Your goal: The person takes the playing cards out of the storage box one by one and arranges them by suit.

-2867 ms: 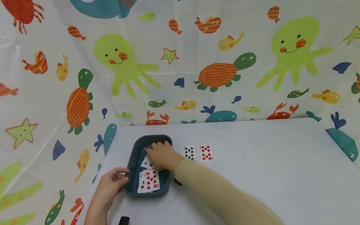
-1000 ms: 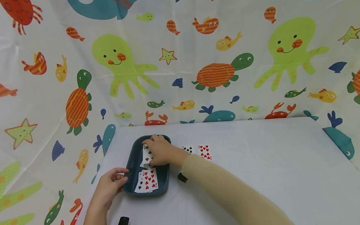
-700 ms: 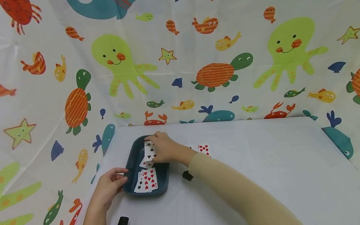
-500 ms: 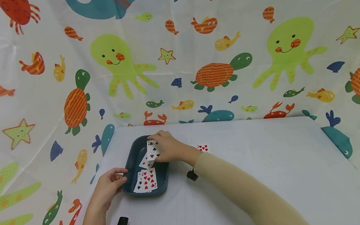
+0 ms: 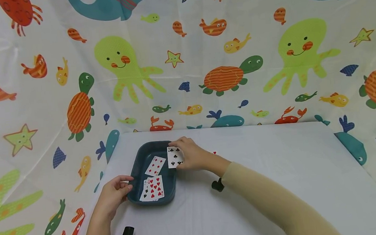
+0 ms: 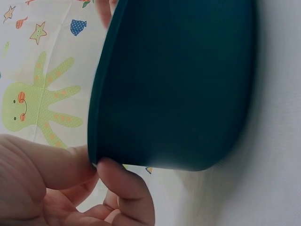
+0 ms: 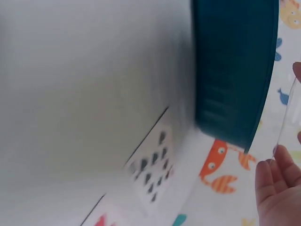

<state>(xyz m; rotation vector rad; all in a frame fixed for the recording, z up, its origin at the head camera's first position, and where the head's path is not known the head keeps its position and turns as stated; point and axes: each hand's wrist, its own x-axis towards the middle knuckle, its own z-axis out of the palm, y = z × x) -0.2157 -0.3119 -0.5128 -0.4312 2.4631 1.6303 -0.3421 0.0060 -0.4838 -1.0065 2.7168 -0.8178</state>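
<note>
My left hand (image 5: 114, 193) pinches the left rim of a dark teal tray (image 5: 172, 186); in the left wrist view, thumb and finger of the left hand (image 6: 89, 188) meet at that rim. My right hand (image 5: 193, 156) holds a clubs playing card (image 5: 174, 158) by its edges, over the tray's right rim. In the right wrist view this card (image 7: 285, 120) shows nearly edge-on, raised above the tray. Inside the tray lie a diamonds card (image 5: 155, 166) and, nearer me, a hearts card (image 5: 156, 187) overlapping a spades card (image 5: 145, 194).
On the white table (image 5: 279, 169), right of the tray, lie a spades card (image 7: 155, 165) and a hearts card (image 7: 104, 221), mostly hidden behind the right arm in the head view. A sea-animal printed cloth (image 5: 177, 77) hangs behind the table.
My right hand has picked up the clubs card inside the tray and carried it rightward to the rim, uncovering the diamonds card. The left hand stays on the tray.
</note>
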